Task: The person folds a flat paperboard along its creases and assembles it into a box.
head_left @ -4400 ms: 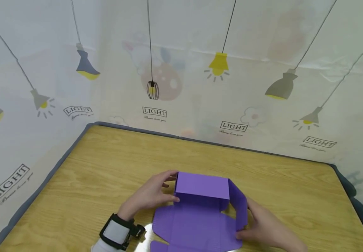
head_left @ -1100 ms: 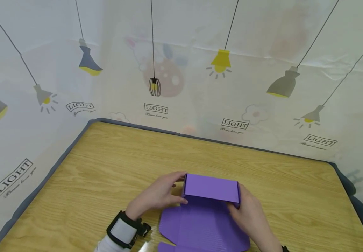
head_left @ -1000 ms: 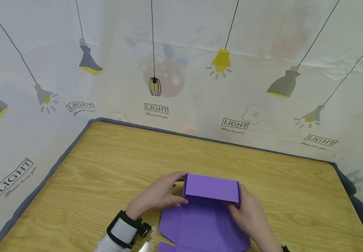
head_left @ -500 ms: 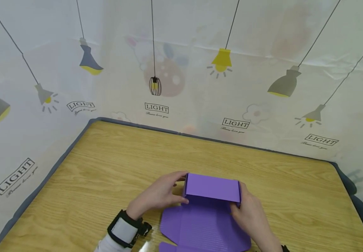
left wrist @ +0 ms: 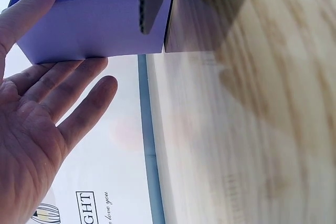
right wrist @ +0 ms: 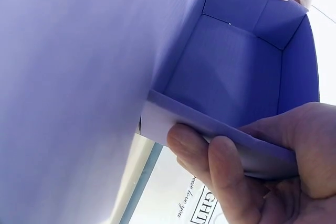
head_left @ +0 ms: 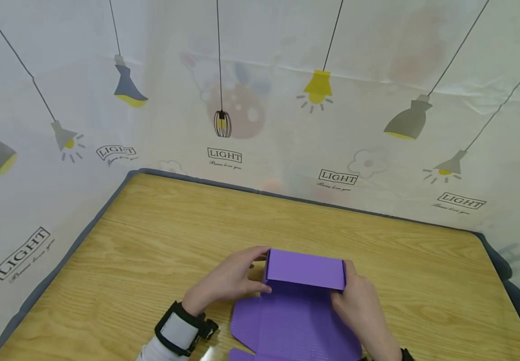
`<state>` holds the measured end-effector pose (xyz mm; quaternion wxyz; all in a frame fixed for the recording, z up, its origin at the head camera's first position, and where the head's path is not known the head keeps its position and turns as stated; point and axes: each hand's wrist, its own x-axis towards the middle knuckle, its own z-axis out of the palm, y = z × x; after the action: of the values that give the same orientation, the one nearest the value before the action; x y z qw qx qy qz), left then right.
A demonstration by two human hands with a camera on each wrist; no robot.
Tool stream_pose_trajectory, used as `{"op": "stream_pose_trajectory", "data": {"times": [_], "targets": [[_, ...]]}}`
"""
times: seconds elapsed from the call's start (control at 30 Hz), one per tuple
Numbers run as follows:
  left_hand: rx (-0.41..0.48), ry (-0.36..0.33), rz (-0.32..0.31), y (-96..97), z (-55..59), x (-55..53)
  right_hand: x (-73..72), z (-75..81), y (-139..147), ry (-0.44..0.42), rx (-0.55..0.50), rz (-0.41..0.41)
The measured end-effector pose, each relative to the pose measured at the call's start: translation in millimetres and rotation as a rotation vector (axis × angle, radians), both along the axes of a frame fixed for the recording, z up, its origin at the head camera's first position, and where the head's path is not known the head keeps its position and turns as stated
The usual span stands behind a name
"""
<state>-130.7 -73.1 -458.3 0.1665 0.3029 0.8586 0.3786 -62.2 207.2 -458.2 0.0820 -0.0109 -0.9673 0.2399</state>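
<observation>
A purple cardboard box (head_left: 306, 268) stands on the table, its walls raised and its tray open toward the person. The lid panel (head_left: 305, 321) extends to the near side, with a side flap (head_left: 246, 321) spread out on its left. At the box's left end, the left hand (head_left: 226, 281) holds the side wall, thumb at the near edge and fingers behind. The right hand (head_left: 363, 303) grips the right end wall; in the right wrist view its thumb reaches inside the tray (right wrist: 226, 66) and its fingers (right wrist: 226, 166) press the outside. The lid's nearest part runs out of the head view.
The wood-grain table (head_left: 174, 225) has a dark grey edge strip (head_left: 255, 191). Behind and to the left hangs a pale wall covering (head_left: 278, 125) printed with lamps. A black wrist strap (head_left: 180, 331) sits on the left forearm.
Since the oldest frame, the loose strip at the box's right end has been folded in, and the right hand has moved onto that end wall. During the last second hardly anything differs.
</observation>
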Motion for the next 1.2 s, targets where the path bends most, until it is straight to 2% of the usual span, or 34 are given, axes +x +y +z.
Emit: {"op": "stream_pose_trajectory", "data": {"times": [0.23,0.57,0.83,1.0,1.1,1.2], "targets": [[-0.001,0.007,0.003,1.3,0.4,0.0,-1.7,-1.1,-1.1,-0.015,0.007,-0.010],[-0.008,0.018,0.008,1.0,-2.1,0.0,-1.5,-6.0,-2.6,0.022,-0.016,-0.013],[-0.005,0.000,0.003,1.5,-1.4,0.0,-1.9,-8.2,-1.0,0.044,-0.030,-0.002],[-0.002,0.002,0.000,1.5,-1.5,-0.2,-2.2,-8.8,-0.2,0.037,-0.033,-0.002],[-0.001,0.003,-0.001,0.8,-2.2,-0.7,-2.2,-9.3,0.9,0.035,-0.031,0.017],[0.005,0.002,-0.002,-0.8,-2.8,-1.6,-2.1,-7.6,5.7,-0.003,-0.045,0.083]]}}
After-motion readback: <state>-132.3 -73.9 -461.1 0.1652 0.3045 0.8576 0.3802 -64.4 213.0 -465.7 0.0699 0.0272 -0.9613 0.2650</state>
